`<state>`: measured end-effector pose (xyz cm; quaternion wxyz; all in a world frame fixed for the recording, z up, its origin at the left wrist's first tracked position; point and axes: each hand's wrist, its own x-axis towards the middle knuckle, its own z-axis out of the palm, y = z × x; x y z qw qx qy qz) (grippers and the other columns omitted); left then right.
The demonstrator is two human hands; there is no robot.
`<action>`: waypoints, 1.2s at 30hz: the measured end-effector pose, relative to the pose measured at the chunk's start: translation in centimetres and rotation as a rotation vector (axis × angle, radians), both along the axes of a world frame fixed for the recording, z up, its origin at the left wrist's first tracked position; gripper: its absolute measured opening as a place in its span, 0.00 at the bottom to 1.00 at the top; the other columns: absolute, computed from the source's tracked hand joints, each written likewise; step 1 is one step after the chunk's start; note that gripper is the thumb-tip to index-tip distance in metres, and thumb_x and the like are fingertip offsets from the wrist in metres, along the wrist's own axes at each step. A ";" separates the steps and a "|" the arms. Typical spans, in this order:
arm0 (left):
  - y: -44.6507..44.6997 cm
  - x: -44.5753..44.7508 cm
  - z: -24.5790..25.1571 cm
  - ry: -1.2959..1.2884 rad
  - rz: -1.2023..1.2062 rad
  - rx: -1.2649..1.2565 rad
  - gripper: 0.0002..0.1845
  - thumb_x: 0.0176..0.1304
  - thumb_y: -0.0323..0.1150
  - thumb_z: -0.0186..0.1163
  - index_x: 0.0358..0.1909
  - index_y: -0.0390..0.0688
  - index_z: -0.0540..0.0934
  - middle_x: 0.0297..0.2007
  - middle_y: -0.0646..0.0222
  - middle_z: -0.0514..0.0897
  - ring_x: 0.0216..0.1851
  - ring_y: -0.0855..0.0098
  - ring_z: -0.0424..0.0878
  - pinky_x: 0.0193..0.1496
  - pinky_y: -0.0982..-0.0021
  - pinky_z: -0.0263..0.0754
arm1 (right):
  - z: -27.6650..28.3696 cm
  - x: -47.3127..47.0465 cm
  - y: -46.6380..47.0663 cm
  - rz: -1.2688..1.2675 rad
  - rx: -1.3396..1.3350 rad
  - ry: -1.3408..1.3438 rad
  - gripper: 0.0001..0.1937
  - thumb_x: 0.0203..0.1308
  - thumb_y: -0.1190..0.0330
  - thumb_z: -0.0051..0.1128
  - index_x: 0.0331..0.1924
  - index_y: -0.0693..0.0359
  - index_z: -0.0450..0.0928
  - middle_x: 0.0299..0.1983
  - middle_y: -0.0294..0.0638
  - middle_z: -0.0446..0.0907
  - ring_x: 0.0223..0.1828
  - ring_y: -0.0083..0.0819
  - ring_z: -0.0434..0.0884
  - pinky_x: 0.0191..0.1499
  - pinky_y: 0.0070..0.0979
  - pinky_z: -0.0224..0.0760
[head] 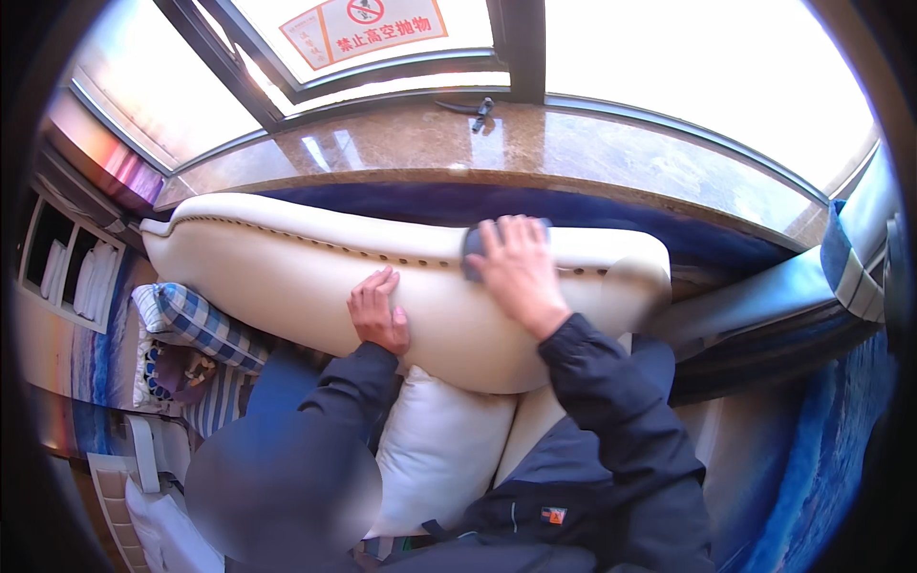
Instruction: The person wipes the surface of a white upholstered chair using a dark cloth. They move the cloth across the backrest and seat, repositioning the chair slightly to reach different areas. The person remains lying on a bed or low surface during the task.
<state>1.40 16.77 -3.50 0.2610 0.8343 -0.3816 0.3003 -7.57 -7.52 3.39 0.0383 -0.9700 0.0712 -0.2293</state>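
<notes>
A cream, leather-like sofa backrest [286, 279] with a row of dark studs under its rolled top edge runs across the view. My right hand [521, 276] lies over the top edge, pressing a dark grey pad or cloth [472, 252] against it; the fingers hide most of this item. To its left, my left hand [378, 311] rests on the backrest's front face just below the studs, fingers slightly bent and holding nothing. Below the backrest, between my arms, lies a white cushion [455, 451].
Behind the backrest runs a polished stone windowsill [401, 147] with a dark handle [483, 116] on it. A window bears a sign [365, 29] with writing. Blue curtain fabric [852, 236] hangs at right. A plaid cushion [208, 326] sits at left. A blurred patch covers the lower left.
</notes>
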 end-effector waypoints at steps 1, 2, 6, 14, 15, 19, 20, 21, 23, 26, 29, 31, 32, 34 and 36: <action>0.0 0.1 -0.1 -0.004 0.000 -0.005 0.28 0.60 0.42 0.48 0.57 0.39 0.82 0.60 0.57 0.82 0.62 0.53 0.76 0.67 0.53 0.65 | 0.7 -1.7 -2.1 -0.018 -0.020 -0.042 0.25 0.71 0.48 0.56 0.54 0.63 0.78 0.47 0.48 0.78 0.55 0.44 0.75 0.63 0.43 0.63; -0.2 -0.1 0.1 0.000 0.003 0.001 0.27 0.60 0.41 0.48 0.56 0.39 0.82 0.60 0.57 0.82 0.62 0.53 0.76 0.67 0.53 0.65 | 1.5 -3.1 -4.3 -0.056 -0.002 -0.033 0.24 0.72 0.48 0.55 0.52 0.63 0.80 0.43 0.47 0.80 0.50 0.43 0.78 0.59 0.41 0.65; -1.0 0.0 0.1 -0.010 -0.029 -0.006 0.27 0.60 0.41 0.48 0.57 0.39 0.82 0.60 0.57 0.82 0.63 0.53 0.76 0.68 0.52 0.65 | 2.8 -5.1 -8.6 -0.109 -0.091 0.082 0.23 0.77 0.49 0.47 0.47 0.63 0.83 0.44 0.48 0.84 0.50 0.40 0.81 0.55 0.40 0.68; -0.2 0.2 -0.4 -0.031 -0.008 -0.009 0.27 0.60 0.42 0.47 0.56 0.40 0.82 0.59 0.57 0.82 0.62 0.53 0.76 0.68 0.53 0.65 | 2.9 -5.4 -8.0 -0.134 -0.061 0.061 0.25 0.77 0.49 0.48 0.50 0.64 0.84 0.45 0.48 0.83 0.51 0.42 0.80 0.58 0.39 0.67; -0.5 0.2 -0.6 -0.021 -0.018 -0.007 0.27 0.60 0.42 0.47 0.56 0.40 0.82 0.59 0.57 0.82 0.62 0.53 0.76 0.67 0.53 0.65 | 2.7 -5.9 -8.4 -0.135 -0.066 0.035 0.25 0.77 0.49 0.48 0.50 0.64 0.84 0.45 0.48 0.83 0.51 0.43 0.80 0.58 0.39 0.67; -0.6 0.1 -0.1 -0.025 -0.016 -0.001 0.27 0.58 0.42 0.48 0.55 0.40 0.82 0.60 0.58 0.82 0.62 0.54 0.76 0.67 0.52 0.65 | 2.9 -7.6 -9.6 -0.144 -0.076 0.009 0.21 0.77 0.52 0.49 0.52 0.63 0.82 0.46 0.48 0.82 0.51 0.43 0.80 0.59 0.39 0.69; -0.6 0.2 0.1 -0.033 -0.008 -0.004 0.27 0.58 0.41 0.48 0.55 0.40 0.82 0.60 0.58 0.82 0.62 0.54 0.76 0.67 0.53 0.65 | 3.1 -7.9 -10.0 -0.148 -0.077 0.016 0.20 0.77 0.54 0.49 0.52 0.63 0.81 0.46 0.48 0.82 0.51 0.44 0.80 0.59 0.39 0.69; -0.9 0.0 -0.1 -0.033 -0.012 -0.007 0.27 0.58 0.41 0.48 0.55 0.40 0.82 0.60 0.58 0.82 0.62 0.54 0.76 0.67 0.53 0.65 | 3.3 -8.5 -10.4 -0.163 -0.080 0.032 0.19 0.77 0.55 0.49 0.53 0.63 0.80 0.46 0.48 0.81 0.52 0.44 0.80 0.59 0.40 0.69; -0.4 0.1 -0.4 -0.040 0.001 0.000 0.27 0.58 0.41 0.48 0.55 0.40 0.82 0.59 0.58 0.82 0.62 0.54 0.76 0.67 0.53 0.65 | 3.0 -9.4 -11.6 -0.156 -0.051 -0.009 0.16 0.76 0.60 0.48 0.54 0.62 0.78 0.45 0.48 0.80 0.53 0.45 0.79 0.60 0.41 0.69; -0.5 0.1 -0.5 -0.038 0.006 0.002 0.27 0.58 0.41 0.48 0.55 0.39 0.82 0.59 0.58 0.83 0.62 0.53 0.76 0.68 0.53 0.65 | 2.2 -10.8 -13.1 -0.174 0.101 -0.119 0.16 0.76 0.61 0.47 0.55 0.63 0.78 0.47 0.49 0.80 0.54 0.47 0.79 0.61 0.43 0.69; -1.0 0.0 -0.5 -0.032 0.000 0.017 0.27 0.59 0.41 0.48 0.56 0.39 0.81 0.59 0.56 0.82 0.63 0.52 0.75 0.69 0.52 0.63 | 1.2 -11.9 -13.9 -0.235 0.229 -0.213 0.16 0.77 0.62 0.46 0.56 0.63 0.77 0.51 0.50 0.81 0.56 0.48 0.79 0.63 0.44 0.68; -1.0 0.2 -0.3 -0.041 0.003 0.042 0.27 0.59 0.41 0.48 0.56 0.38 0.81 0.60 0.56 0.82 0.63 0.52 0.74 0.69 0.52 0.63 | 0.5 -11.7 -13.4 -0.276 0.260 -0.290 0.17 0.77 0.62 0.46 0.58 0.64 0.77 0.53 0.51 0.81 0.59 0.48 0.79 0.65 0.44 0.67; -1.1 0.1 -0.2 -0.040 -0.012 0.044 0.28 0.59 0.41 0.48 0.56 0.38 0.81 0.61 0.55 0.81 0.64 0.52 0.73 0.70 0.52 0.62 | 0.6 -11.8 -13.0 -0.317 0.286 -0.309 0.17 0.76 0.62 0.47 0.58 0.63 0.77 0.55 0.51 0.81 0.61 0.48 0.78 0.66 0.44 0.67; -1.2 0.0 -0.5 -0.027 -0.015 0.060 0.29 0.59 0.42 0.47 0.57 0.37 0.80 0.61 0.55 0.81 0.65 0.51 0.73 0.71 0.51 0.60 | -0.4 -11.6 -12.6 -0.392 0.285 -0.414 0.17 0.74 0.61 0.50 0.56 0.62 0.78 0.55 0.48 0.82 0.61 0.46 0.78 0.67 0.45 0.66; -0.8 0.2 -0.6 -0.035 -0.005 0.076 0.29 0.60 0.43 0.47 0.58 0.37 0.80 0.62 0.54 0.80 0.64 0.51 0.73 0.71 0.50 0.60 | -1.2 -11.2 -11.8 -0.453 0.281 -0.487 0.17 0.72 0.61 0.52 0.56 0.61 0.78 0.55 0.46 0.82 0.62 0.44 0.78 0.67 0.45 0.65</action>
